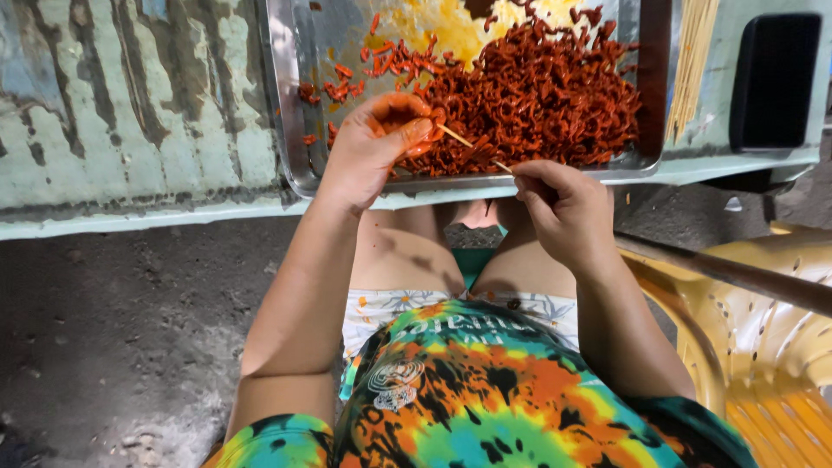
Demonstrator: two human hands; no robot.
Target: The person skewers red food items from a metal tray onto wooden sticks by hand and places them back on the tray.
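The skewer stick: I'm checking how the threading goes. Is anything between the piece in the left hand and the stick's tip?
Nothing visible. The left hand pinches a red marinated piece right at the tip of the skewer stick, which the right hand holds over the edge of the metal tray.

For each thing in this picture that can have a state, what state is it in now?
left hand: closed on a red marinated piece, at the skewer's tip
right hand: pinching the skewer's other end
wooden skewer: held between both hands, bare in the middle
metal tray: partly full, red pieces heaped on its right
spare skewers: bundled beside the tray, unused
yellow plastic chair: unoccupied
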